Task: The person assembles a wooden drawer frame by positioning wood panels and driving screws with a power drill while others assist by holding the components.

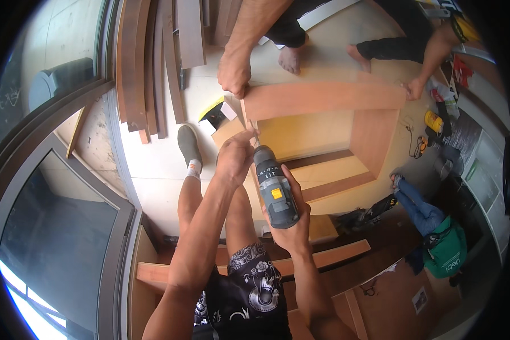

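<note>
My right hand (293,221) is wrapped round the grip of a grey and black cordless drill (276,195) with a yellow patch. The drill's bit points away from me, toward the near left corner of a wooden box frame (374,139). My left hand (235,157) is closed at that corner, fingers pinched beside the bit; anything between them is too small to make out. A long reddish-brown board (323,99) lies along the frame's far side. A co-worker's fist (234,71) presses on its left end, and another person's hand (416,88) holds its right end.
Several long brown boards (133,68) are stacked at the upper left, beside a glass door (56,226). A yellow bottle (433,121) and a cable (419,146) lie at the right. Someone in a green top (445,249) is at the lower right. Another plank (334,253) lies near my legs.
</note>
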`<state>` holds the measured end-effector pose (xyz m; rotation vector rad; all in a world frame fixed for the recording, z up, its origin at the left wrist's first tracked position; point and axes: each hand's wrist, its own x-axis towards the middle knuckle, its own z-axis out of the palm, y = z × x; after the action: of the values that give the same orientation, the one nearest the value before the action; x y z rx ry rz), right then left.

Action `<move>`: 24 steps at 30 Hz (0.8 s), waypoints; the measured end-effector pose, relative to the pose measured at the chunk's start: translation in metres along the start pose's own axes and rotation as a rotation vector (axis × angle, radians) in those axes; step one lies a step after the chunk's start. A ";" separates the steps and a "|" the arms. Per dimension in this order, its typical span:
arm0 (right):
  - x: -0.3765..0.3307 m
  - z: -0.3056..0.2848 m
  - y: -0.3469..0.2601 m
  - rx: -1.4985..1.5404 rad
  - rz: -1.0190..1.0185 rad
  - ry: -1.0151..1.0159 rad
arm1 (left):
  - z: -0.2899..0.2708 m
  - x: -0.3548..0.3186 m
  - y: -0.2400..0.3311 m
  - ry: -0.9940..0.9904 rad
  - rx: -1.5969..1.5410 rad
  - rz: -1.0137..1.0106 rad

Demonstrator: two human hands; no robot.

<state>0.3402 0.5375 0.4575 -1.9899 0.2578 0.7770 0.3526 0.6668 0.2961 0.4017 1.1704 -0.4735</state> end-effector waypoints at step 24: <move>-0.047 0.020 0.040 0.133 0.098 0.183 | -0.045 0.014 -0.044 -0.119 -0.004 -0.180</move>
<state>0.2764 0.5271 0.4514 -1.9343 0.5048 0.6223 0.2980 0.6517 0.2653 0.2618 1.0965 -0.6426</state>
